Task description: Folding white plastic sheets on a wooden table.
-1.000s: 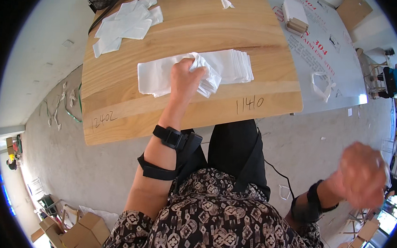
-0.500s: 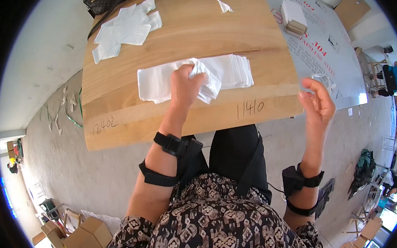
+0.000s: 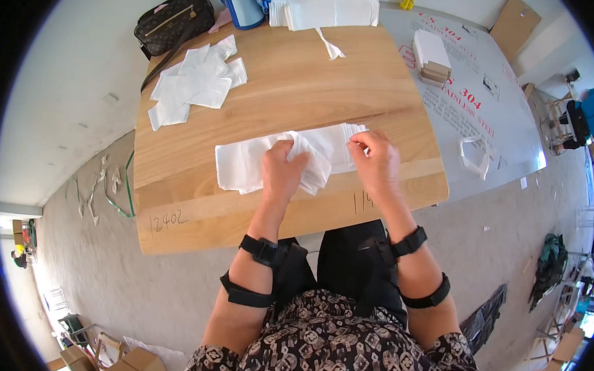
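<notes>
A stack of thin white sheets [image 3: 239, 164], possibly flat bags, lies crosswise near the front of the wooden table. On its middle, my left hand [image 3: 283, 173] is closed round a bunched, crumpled white sheet [image 3: 317, 165]. My right hand [image 3: 377, 164] is at the stack's right end, thumb and forefinger pinched together at the sheets' edge. How many layers lie between those fingertips is too small to tell.
Loose white pieces [image 3: 202, 76] lie in a pile at the table's [image 3: 302, 78] far left. Behind stand a brown shoulder bag [image 3: 176, 19], a blue-trimmed bottle [image 3: 244, 5] and another white stack [image 3: 323, 11]. A metal-sheet surface [image 3: 473, 101] to the right holds a small white stack [image 3: 431, 56].
My right hand has come in from beyond the table's right edge to the stack's right end. The left hand still grips the bunched sheet. The whole view has shifted, showing more of the table's far side.
</notes>
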### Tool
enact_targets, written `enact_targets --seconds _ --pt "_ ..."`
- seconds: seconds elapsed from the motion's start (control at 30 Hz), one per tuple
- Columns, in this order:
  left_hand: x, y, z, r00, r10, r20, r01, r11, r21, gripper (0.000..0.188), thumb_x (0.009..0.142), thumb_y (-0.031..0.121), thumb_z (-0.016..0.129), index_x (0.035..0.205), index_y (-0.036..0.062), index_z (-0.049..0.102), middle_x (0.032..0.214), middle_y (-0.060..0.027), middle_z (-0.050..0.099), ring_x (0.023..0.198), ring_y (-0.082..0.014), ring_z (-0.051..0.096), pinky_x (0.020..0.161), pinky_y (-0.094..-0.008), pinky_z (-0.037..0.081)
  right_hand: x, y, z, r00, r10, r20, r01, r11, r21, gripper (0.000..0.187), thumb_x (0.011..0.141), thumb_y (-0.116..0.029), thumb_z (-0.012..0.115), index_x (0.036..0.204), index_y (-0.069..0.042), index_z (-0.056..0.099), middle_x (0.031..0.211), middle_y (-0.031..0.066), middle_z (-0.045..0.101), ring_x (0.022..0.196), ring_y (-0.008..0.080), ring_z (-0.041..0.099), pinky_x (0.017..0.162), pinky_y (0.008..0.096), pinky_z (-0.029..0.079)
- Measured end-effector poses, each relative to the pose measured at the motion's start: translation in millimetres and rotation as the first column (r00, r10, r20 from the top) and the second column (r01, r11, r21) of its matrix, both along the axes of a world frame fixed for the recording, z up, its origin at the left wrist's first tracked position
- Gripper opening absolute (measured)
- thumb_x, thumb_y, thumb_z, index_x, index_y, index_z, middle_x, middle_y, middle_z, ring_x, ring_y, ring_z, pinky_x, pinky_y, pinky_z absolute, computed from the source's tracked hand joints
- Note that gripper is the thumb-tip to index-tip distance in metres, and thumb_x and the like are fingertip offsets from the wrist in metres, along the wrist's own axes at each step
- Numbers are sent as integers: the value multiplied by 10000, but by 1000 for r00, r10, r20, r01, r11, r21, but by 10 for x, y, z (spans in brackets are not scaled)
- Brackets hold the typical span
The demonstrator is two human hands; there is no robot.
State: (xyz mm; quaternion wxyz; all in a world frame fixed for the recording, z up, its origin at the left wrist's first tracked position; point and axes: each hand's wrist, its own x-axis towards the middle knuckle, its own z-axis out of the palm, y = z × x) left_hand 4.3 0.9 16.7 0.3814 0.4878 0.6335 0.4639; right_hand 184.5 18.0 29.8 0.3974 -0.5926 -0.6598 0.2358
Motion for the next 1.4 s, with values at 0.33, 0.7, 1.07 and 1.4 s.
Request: enact_targets --seconds 0.33,0.7,1.07,1.4 --pt "-2 -9 -8 978 46 -204 -31 997 76 388 723 114 665 1016 -133 608 1085 -254 626 1001 -344 621 850 -334 470 -359 155 -234 919 -100 382 18 977 211 97 727 -89 651 701 -23 585 780 138 576 769 317 567 666 409 471" --pt "-38 3 -77 985 27 -169 -20 999 41 447 734 139 692 1084 -123 599 1014 -221 666 952 -253 640 830 -313 472 -365 85 -238 953 -73 292 -56 910 412 104 723 -59 631 735 -49 528 750 114 511 721 305 525 625 420 425" --pt "-11 -22 39 995 3 -103 1 999 36 307 725 105 655 935 -117 619 1027 -227 636 929 -349 625 811 -343 472 -359 88 -307 926 -139 350 46 965 260 82 716 -78 648 719 -54 569 741 115 551 753 307 554 652 409 450" --pt "-15 -22 -3 996 6 -89 -1 998 55 303 717 95 659 936 -110 621 1015 -222 636 916 -348 626 798 -338 475 -337 105 -321 934 -168 315 56 941 333 88 714 -62 642 707 -62 554 727 104 548 723 303 552 625 406 445"
